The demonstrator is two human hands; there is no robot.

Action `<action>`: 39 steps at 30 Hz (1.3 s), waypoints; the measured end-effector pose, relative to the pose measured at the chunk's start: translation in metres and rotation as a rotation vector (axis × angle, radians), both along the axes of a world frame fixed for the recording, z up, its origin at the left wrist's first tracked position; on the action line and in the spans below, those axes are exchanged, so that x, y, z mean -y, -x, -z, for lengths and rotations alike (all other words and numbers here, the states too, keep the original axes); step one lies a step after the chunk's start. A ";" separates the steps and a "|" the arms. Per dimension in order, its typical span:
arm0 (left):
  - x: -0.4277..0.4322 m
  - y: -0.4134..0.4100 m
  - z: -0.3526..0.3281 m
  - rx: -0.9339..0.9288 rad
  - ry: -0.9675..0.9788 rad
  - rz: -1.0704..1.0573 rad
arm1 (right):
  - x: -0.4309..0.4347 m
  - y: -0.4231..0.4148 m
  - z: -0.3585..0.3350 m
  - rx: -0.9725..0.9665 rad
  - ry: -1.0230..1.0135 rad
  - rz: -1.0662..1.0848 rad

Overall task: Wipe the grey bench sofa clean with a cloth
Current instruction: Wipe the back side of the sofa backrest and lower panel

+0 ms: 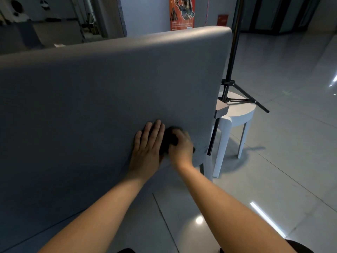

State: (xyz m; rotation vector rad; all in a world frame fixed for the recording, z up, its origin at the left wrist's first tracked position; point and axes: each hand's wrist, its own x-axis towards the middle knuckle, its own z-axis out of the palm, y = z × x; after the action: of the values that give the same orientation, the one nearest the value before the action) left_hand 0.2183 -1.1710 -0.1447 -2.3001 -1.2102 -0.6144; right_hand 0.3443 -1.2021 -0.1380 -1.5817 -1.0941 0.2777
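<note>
The dark cloth is gripped by the right hand, fingers curled round it, and is pressed on the grey bench sofa near its right end, low on the panel. The left hand is laid flat just beside it, fingers straight, nothing held. The right hand is blurred, so prob. a stroke is being made. For a good wipe, even pressure should be given, strokes overlapped w/o gaps, and the corner & edge beside the white stool not forgotten. Whether the left part is done cannot be told.
</note>
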 end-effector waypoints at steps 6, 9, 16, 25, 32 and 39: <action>0.008 -0.027 0.010 0.127 0.015 -0.034 | 0.011 -0.012 0.015 -0.050 0.129 -0.070; 0.007 -0.027 0.019 0.110 0.012 -0.018 | 0.012 -0.051 0.021 -0.204 0.108 0.243; -0.012 -0.017 0.036 -0.003 -0.081 0.030 | -0.008 -0.084 0.038 -0.462 0.132 0.386; -0.009 -0.017 0.035 -0.017 -0.055 0.033 | 0.003 -0.031 0.037 -0.299 0.231 0.281; 0.008 0.021 0.029 0.037 0.025 0.134 | 0.018 -0.005 0.027 -0.229 0.281 -0.054; 0.011 0.045 0.031 -0.023 0.107 0.090 | 0.001 -0.045 -0.018 -0.329 0.025 0.265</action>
State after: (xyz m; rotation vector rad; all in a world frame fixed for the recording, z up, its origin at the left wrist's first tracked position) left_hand 0.1738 -1.1824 -0.1759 -2.4553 -1.1598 -0.5653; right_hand 0.3895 -1.2026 -0.1197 -1.6141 -0.6235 0.3588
